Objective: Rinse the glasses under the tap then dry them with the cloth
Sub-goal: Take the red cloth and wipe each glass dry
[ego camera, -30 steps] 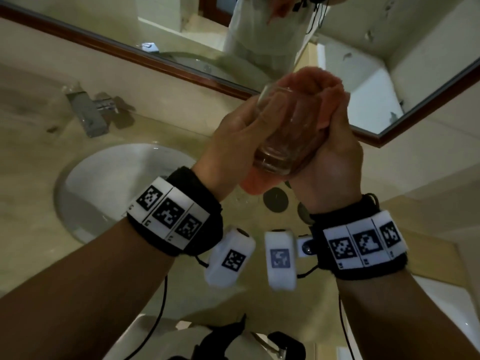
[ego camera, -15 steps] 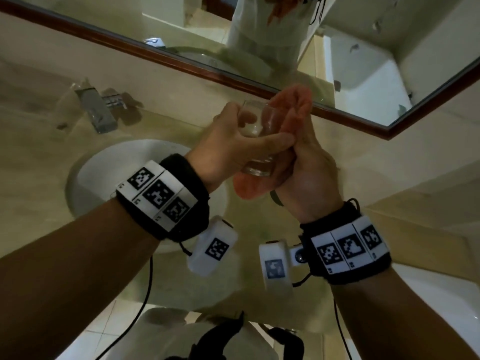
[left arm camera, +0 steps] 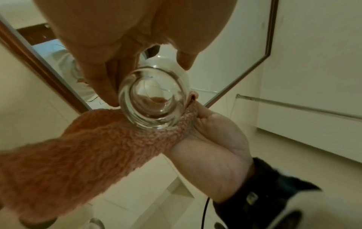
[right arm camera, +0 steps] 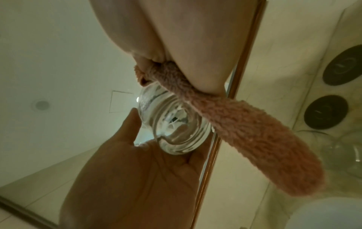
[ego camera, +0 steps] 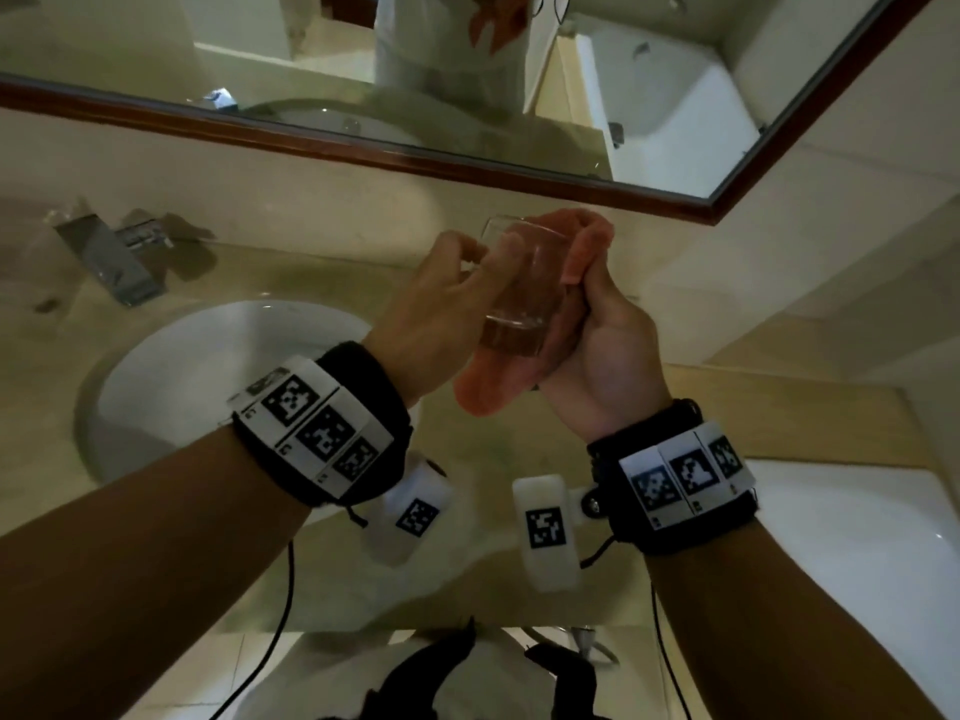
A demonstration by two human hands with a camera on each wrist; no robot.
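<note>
**Both hands on one glass, cloth at its side**

Held between the two hands, the glass (ego camera: 519, 288) is raised above the counter (ego camera: 779, 402), to the right of the basin (ego camera: 171, 366) and below the mirror (ego camera: 675, 122). Left hand (ego camera: 436, 304): fingers curled round the glass wall. Right hand (ego camera: 602, 350): grips the orange cloth (ego camera: 582, 252) and presses it against the glass; a loose end hangs below. Tap (ego camera: 111, 257): at far left, well apart from the glass. Two dark coasters (right arm camera: 326, 111) lie on the counter.
</note>
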